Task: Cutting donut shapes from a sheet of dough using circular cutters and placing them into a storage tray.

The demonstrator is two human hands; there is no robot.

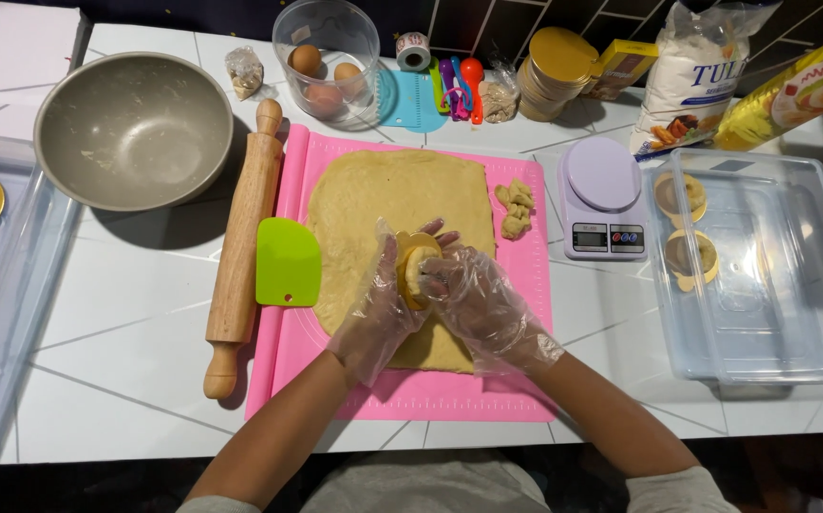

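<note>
Both forearms angling in from the near edge, meeting over the pink mat. Left hand in a clear plastic glove, palm turned inward, fingers curled round a small gold tart tin and cradling it on edge, just above the mat's middle. Right hand, gloved too, wrist bent left, fingertips bunched narrow and pressed into the pale dough inside the tin. Directly beneath both hands, on the mat, a rolled-out dough sheet, roughly rectangular, running from the mat's near part up toward its far edge.

On the mat's left border, a green scraper lying flat, touching the dough's left side. Just off the mat's left edge, a wooden rolling pin lying lengthwise beside it. At the mat's far right corner, a little heap of dough scraps. Just right of the mat, a lilac kitchen scale, and beyond it, further right, a clear plastic tub with two filled tins inside.

Far left of the mat, a grey metal bowl. Behind the mat's far edge, a clear container of brown eggs, a stack of gold tins, and a flour bag.
</note>
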